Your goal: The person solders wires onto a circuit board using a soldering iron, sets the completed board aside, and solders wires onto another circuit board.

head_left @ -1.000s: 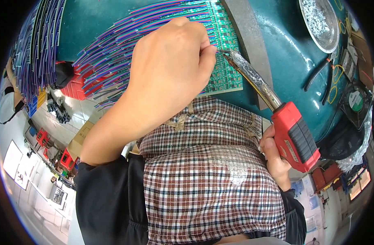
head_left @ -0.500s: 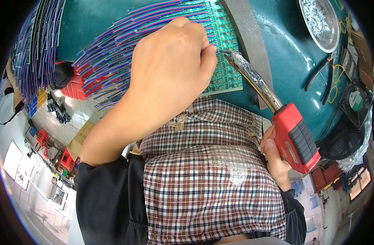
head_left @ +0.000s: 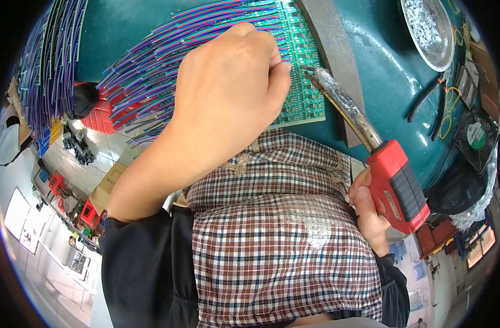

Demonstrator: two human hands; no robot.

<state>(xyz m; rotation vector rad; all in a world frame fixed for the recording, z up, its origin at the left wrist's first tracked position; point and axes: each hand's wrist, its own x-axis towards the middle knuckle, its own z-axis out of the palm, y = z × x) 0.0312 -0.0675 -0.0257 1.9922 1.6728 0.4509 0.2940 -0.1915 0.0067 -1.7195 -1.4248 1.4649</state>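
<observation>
My left hand (head_left: pixel 228 82) is closed in a pinch above a panel of small green circuit boards (head_left: pixel 304 104). A thin wire with a blue end shows at its fingertips, which hide most of the grip. Rows of multicoloured wires (head_left: pixel 151 60) run leftward from the panel and pass under that hand. My right hand (head_left: pixel 367 210) grips the red handle of a soldering iron (head_left: pixel 389 180) at the lower right. The iron's bent tip points up and left, just right of my left fingertips, over the panel. Whether the tip touches anything I cannot tell.
A grey metal bar (head_left: pixel 334 49) lies along the panel's right side. Further right on the green table are a metal dish (head_left: pixel 440 61) of silvery bits, dark-handled pliers (head_left: pixel 440 106) and a black fan (head_left: pixel 475 135). Another wire bundle (head_left: pixel 53 65) hangs at the upper left.
The soldering iron has shifted slightly right, its tip now a little farther from my left fingertips. My left hand stays almost in place.
</observation>
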